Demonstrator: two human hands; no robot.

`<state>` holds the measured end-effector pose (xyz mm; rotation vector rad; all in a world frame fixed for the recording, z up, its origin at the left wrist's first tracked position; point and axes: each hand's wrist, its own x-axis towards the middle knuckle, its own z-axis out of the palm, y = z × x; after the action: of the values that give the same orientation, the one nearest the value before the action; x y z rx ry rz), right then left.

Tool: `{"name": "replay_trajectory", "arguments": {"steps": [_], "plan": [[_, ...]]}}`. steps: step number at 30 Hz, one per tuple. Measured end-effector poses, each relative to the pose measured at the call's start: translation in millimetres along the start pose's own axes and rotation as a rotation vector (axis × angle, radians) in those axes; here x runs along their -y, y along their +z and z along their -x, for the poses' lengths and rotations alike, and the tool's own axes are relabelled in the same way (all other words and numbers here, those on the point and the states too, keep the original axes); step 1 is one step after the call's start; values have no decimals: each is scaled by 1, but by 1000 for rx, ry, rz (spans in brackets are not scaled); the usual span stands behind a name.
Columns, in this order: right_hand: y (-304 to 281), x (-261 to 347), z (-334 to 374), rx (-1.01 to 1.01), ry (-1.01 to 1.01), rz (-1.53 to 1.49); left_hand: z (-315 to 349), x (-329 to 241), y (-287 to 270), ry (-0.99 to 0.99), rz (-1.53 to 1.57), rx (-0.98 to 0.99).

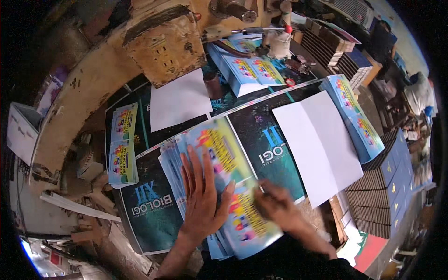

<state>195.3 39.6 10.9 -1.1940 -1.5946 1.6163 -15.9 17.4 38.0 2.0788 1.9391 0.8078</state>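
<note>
A fanned stack of printed booklet covers (217, 151), light blue and yellow with colourful drawings, lies slanted in front of me. My left hand (200, 191) rests flat on it with the fingers stretched out. At the right edge of the top cover is my right hand (275, 205), smeared by motion. Its fingers look bent, and what they hold, if anything, is not clear. Beneath the stack, dark green printed sheets (156, 235) cover the work surface.
Small cover piles lie at left (123, 144) and right (353, 119), another pile (252, 70) behind. White sheets (317, 144) (175, 105) lie around. A worn machine (165, 49) stands at the back. Stacked blue-covered books (378, 191) rise at right; a person (382, 44) is beyond.
</note>
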Motion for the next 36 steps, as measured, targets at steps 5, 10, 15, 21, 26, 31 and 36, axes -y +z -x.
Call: {"name": "replay_trajectory", "arguments": {"steps": [5,10,15,21,26,31,36], "plan": [[48,-5,16,-54,-257,398,18,35,20,5,-377,168],[64,-36,23,305,-480,819,2,48,25,35,-364,192],[64,-29,25,343,-473,911,-39,132,32,81,-556,66],[57,-22,24,402,-465,853,-44,138,27,-20,-330,-34],[52,-32,21,374,-489,800,-30,109,19,-131,-7,-141],[58,-23,16,375,-504,776,50,35,-10,-122,135,-7],[70,-23,17,407,-549,769,84,7,23,-150,197,14]]}}
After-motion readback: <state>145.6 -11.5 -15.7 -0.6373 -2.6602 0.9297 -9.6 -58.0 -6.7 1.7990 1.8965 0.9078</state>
